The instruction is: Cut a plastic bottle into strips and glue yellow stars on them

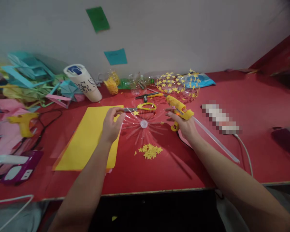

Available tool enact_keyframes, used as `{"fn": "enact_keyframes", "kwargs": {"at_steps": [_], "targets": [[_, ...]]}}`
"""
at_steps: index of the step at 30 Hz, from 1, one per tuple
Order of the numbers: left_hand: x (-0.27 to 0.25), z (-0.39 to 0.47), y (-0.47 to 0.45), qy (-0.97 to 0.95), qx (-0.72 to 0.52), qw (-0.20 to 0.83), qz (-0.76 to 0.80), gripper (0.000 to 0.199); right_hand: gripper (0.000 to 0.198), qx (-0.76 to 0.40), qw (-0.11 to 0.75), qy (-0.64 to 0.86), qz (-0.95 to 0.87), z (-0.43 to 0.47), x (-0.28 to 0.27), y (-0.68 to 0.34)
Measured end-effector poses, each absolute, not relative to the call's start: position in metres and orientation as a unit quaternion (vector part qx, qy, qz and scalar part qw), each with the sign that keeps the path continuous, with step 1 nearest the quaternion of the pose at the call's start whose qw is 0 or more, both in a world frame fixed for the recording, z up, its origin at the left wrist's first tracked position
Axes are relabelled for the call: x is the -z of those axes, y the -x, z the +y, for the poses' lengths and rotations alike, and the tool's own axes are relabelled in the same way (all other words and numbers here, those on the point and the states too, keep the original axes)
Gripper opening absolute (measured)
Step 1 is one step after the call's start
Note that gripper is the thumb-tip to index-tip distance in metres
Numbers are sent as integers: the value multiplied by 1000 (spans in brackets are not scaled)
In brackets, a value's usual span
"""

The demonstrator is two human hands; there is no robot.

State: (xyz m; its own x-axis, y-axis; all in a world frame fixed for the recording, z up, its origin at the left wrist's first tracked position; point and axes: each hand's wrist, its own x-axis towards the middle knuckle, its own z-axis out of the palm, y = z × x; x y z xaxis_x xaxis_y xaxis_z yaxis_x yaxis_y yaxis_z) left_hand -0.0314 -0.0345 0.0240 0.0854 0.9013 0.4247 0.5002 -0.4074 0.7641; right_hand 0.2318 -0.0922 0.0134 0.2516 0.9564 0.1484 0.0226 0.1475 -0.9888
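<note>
A clear plastic piece (144, 124), cut into strips that fan out from a round middle, lies between my hands; a few yellow stars sit on its upper strips. My left hand (111, 124) is at its left edge, thumb and fingers apart; whether it touches a strip I cannot tell. In my right hand (185, 124) is a yellow glue gun (176, 104) with a small red light lit, its nozzle pointing away from me. A long clear glue stick (216, 140) stretches behind it. Loose yellow paper stars (150, 151) lie in a pile nearer me. Yellow-handled scissors (147, 106) lie beyond the plastic.
Yellow paper sheets (84, 138) lie under my left arm. Behind stand a star-covered clear ball (171, 83) and a white cup (84, 83). Folded paper shapes (31, 77), another glue gun (24, 124) and a purple power strip (21, 169) are left; a pixelated object (221, 119) is right.
</note>
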Motion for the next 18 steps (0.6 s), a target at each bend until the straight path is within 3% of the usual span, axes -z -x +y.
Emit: {"fn": "enact_keyframes", "kwargs": {"at_steps": [5, 10, 18], "targets": [[-15, -33, 30, -738, -422, 168, 500, 29, 28, -396, 585, 537, -461, -93, -14, -232], [-16, -32, 29, -711, -470, 157, 499, 23, 27, -374, 603, 534, -460, -92, -12, -233], [-40, -54, 22, -753, -508, 26, 418, 9, 35, -338, 579, 567, -479, -97, -22, -236]]}}
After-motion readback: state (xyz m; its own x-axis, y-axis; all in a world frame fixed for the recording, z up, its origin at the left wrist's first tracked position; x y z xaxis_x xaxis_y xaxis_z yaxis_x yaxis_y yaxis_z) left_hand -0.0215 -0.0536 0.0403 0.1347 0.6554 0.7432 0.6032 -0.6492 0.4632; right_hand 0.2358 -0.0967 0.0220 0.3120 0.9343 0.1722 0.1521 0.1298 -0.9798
